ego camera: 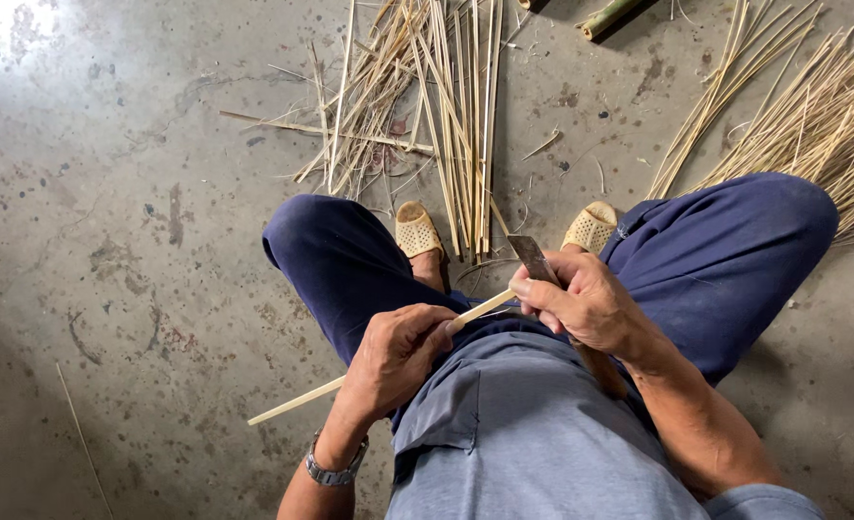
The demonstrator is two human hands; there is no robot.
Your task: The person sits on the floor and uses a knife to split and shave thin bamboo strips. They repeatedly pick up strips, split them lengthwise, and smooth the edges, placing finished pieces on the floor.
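Observation:
My left hand (pixel 398 354) grips a thin pale bamboo strip (pixel 297 401) that runs from the lower left up toward my lap. My right hand (pixel 581 303) holds a knife with a dark flat blade (pixel 531 258) and a wooden handle (pixel 602 371). The blade meets the strip's upper end (pixel 485 308) just left of my right thumb. Both hands work above my knees, which are in dark blue trousers (pixel 725 250). A metal watch (pixel 335 470) sits on my left wrist.
I sit low over a stained concrete floor (pixel 138 221). A pile of split bamboo strips (pixel 427 106) lies ahead between my feet in tan perforated slippers (pixel 417 231). Another fan of strips (pixel 812 125) spreads at the right. A green bamboo piece (pixel 608 16) lies at the top.

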